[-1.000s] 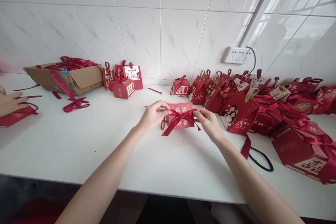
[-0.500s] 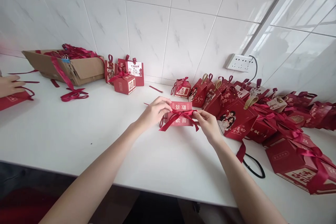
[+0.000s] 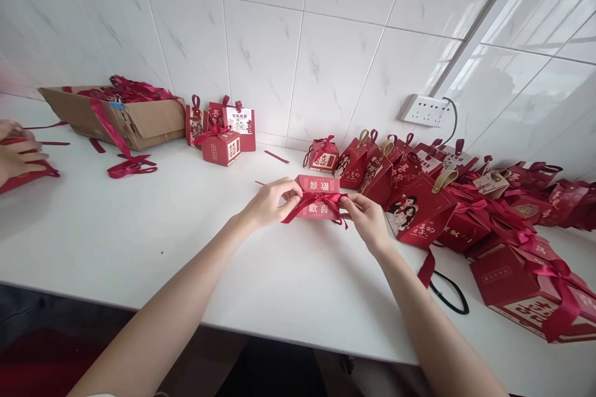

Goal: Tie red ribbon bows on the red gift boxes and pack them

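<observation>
A small red gift box (image 3: 319, 209) with pale lettering sits on the white table in front of me. Across its top runs a red ribbon (image 3: 321, 198) tied in a bow. My left hand (image 3: 275, 200) pinches the ribbon's left side between thumb and fingers. On the other side, my right hand (image 3: 365, 214) pinches the right loop. The ribbon's tails hang down over the near face of the box. Its underside is hidden.
A cardboard box (image 3: 153, 127) of red ribbons stands at the back left, near several gift boxes (image 3: 221, 147). Many finished-looking red boxes (image 3: 421, 208) crowd the right. A power strip (image 3: 427, 111) is on the wall. Another person's hand (image 3: 18, 158) touches a red box at far left.
My left hand has shifted slightly down and now pinches the bow's left side. The gift box has tilted a little. At far left, the other person's hand has moved further onto their red box.
</observation>
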The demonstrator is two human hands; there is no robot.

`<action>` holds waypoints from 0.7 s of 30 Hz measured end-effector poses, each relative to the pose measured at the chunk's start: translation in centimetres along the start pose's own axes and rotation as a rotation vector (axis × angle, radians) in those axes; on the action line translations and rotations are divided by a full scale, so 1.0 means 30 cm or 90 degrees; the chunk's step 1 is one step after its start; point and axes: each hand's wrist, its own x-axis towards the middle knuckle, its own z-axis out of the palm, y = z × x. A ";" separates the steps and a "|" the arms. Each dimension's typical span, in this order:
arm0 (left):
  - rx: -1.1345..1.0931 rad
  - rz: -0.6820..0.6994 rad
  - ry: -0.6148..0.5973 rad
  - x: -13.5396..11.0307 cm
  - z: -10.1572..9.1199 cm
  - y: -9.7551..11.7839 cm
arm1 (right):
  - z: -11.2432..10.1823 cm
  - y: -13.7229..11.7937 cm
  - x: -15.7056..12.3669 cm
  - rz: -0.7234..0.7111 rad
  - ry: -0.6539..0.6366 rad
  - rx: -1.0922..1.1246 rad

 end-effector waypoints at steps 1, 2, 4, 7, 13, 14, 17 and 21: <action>-0.031 -0.027 0.001 0.002 0.003 0.007 | 0.000 0.000 0.000 -0.003 0.001 -0.001; -0.056 -0.055 0.006 0.003 0.007 0.013 | 0.001 0.000 0.000 -0.006 0.002 -0.003; -0.088 -0.115 0.029 0.008 0.014 0.023 | 0.002 -0.002 -0.001 -0.013 0.002 -0.007; -0.107 -0.187 0.072 0.013 0.028 0.029 | 0.004 -0.005 -0.002 -0.023 -0.002 -0.008; -0.170 -0.196 0.114 0.018 0.049 0.021 | 0.000 0.000 0.002 -0.032 -0.010 -0.013; -0.187 -0.198 0.112 0.018 0.050 0.021 | -0.001 0.001 0.003 -0.033 -0.011 -0.010; -0.234 -0.206 0.112 0.017 0.054 0.026 | 0.001 0.001 0.001 -0.030 -0.007 0.000; -0.244 -0.219 0.139 0.017 0.059 0.027 | 0.006 -0.006 -0.006 -0.021 0.004 0.013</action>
